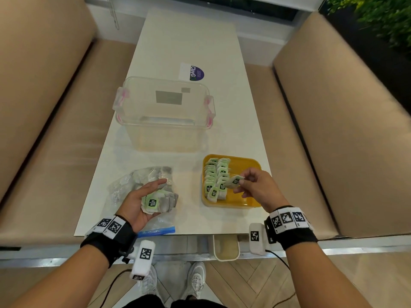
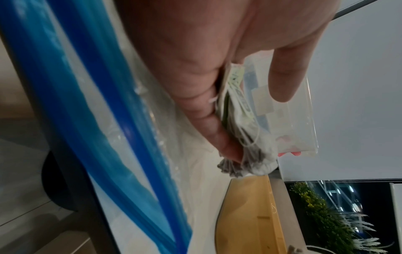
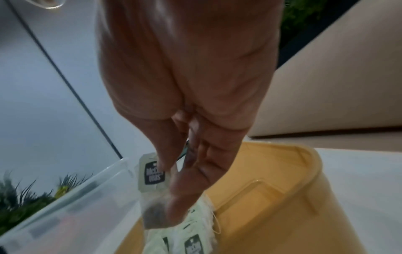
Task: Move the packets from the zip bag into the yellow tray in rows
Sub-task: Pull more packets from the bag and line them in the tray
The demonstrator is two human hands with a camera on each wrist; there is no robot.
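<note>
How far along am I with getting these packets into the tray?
Done: two rows of packets fill the left side of the yellow tray. In hand: your right hand pinches one packet over the tray, your left hand holds a small stack. Left: that stack, plus more in the zip bag.

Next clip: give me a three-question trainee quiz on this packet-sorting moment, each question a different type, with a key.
1. True or false: the right hand pinches one packet over the yellow tray.
2. How many rows of packets lie in the tray? A) one B) two C) four
3. Fill in: the left hand holds a ____ of packets above the zip bag.

Key: 1 true; 2 B; 3 stack
</note>
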